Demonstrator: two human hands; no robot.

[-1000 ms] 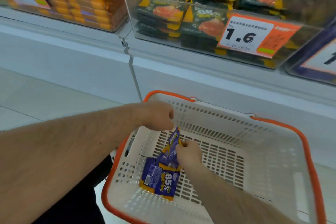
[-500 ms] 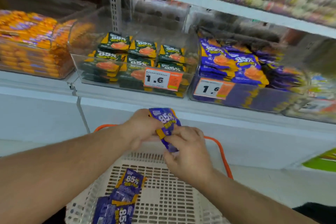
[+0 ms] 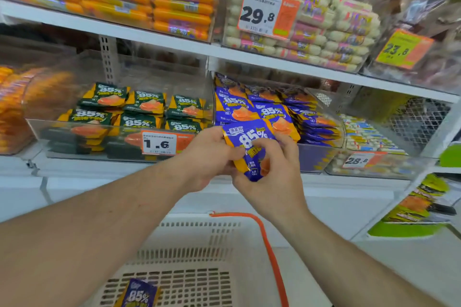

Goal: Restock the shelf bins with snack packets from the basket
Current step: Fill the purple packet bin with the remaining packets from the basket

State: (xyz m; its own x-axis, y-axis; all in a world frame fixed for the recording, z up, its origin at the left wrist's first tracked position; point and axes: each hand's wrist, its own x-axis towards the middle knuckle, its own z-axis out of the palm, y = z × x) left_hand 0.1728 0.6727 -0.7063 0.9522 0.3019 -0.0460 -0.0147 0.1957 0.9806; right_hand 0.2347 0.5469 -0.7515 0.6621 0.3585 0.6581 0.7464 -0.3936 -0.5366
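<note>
A blue and orange "85%" snack packet [image 3: 245, 139] is held up in front of the shelf by both hands. My left hand [image 3: 207, 157] grips its left edge, and my right hand [image 3: 272, 172] pinches its lower right part with thumb and fingers. Just behind it stands the clear bin [image 3: 316, 154] filled with matching blue packets [image 3: 262, 109]. Below, the white basket [image 3: 199, 239] with an orange rim holds another blue packet [image 3: 139, 294] at the bottom edge of the view.
Left of the blue bin is a clear bin of green "85%" packets [image 3: 139, 107] with a 1.6 price tag [image 3: 159, 143]. The upper shelf carries orange sausages [image 3: 154, 0] and white sausage packs [image 3: 324, 30]. A bin tagged 28.6 [image 3: 361, 159] sits to the right.
Both hands lifted the blue packet out of the basket and up to the front of the blue-packet bin. My view rose from the basket to the shelves.
</note>
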